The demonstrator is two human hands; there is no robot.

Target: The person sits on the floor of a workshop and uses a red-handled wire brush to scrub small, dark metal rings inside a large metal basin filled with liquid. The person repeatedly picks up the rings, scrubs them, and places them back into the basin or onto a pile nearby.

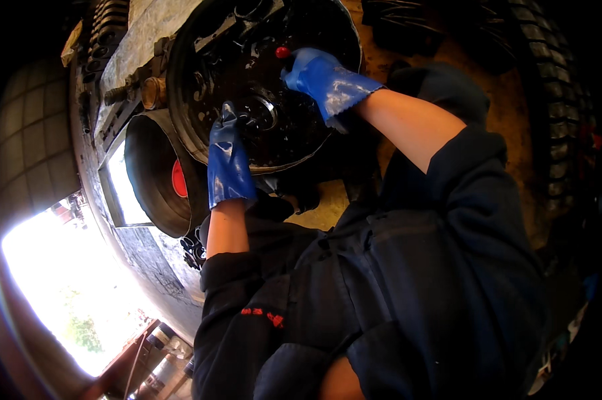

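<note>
A wide black basin [189, 141] of dark, wet-looking liquid stands in front of me. My left hand [227, 150], in a blue rubber glove, reaches over its near left side. Its darkened fingers close at the edge of a wet, ring-shaped metal part [271, 110]; the exact grip is hard to see. My right hand [321, 79], gloved the same way, is over the right half of the basin with curled fingers. From them sticks out the round red end [283, 53] of a tool, whose other end is hidden.
More dark metal parts [247, 15] lie at the basin's far side. Left of it are a brown cylindrical part [154, 93] and a large round dish [155, 180] with a red centre. A thick-treaded tyre [553, 100] stands at the far right.
</note>
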